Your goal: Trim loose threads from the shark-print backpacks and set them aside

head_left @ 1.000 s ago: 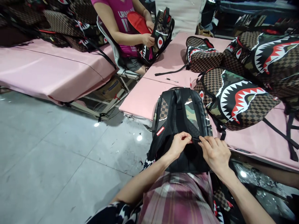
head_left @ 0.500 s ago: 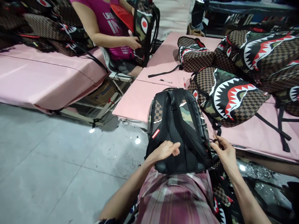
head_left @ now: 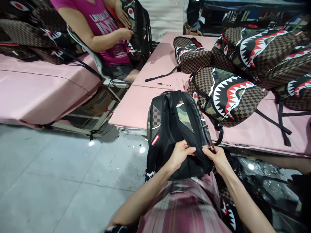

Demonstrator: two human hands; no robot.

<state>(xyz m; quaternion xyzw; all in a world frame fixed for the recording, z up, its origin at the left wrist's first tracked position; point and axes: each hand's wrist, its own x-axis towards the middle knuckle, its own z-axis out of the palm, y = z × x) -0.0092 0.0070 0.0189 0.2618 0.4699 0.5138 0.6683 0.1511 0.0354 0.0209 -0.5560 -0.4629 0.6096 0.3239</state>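
A black backpack [head_left: 167, 129] with checkered and camouflage panels rests on my lap and leans on the table edge, its back panel and shoulder straps facing up. My left hand [head_left: 181, 155] is closed in a pinch on the lower part of the right-side shoulder strap [head_left: 188, 137]. Close beside it, my right hand [head_left: 217, 158] pinches the same strap near the backpack's right edge. Dark webbing shows by the right fingers, but its exact end is hidden. A plaid pink cloth [head_left: 187, 207] covers my lap under the backpack.
Several shark-mouth backpacks [head_left: 233, 97] lie on the pink table [head_left: 136, 106], with a pen [head_left: 163, 84] beyond mine. Ahead on the left, a seated co-worker [head_left: 104, 35] handles another backpack [head_left: 139, 29]. More bags [head_left: 228, 210] sit low at my right.
My left hand has moved right and pinches the strap. My right hand has come inward from beside the backpack to its right edge. The view has shifted slightly right.
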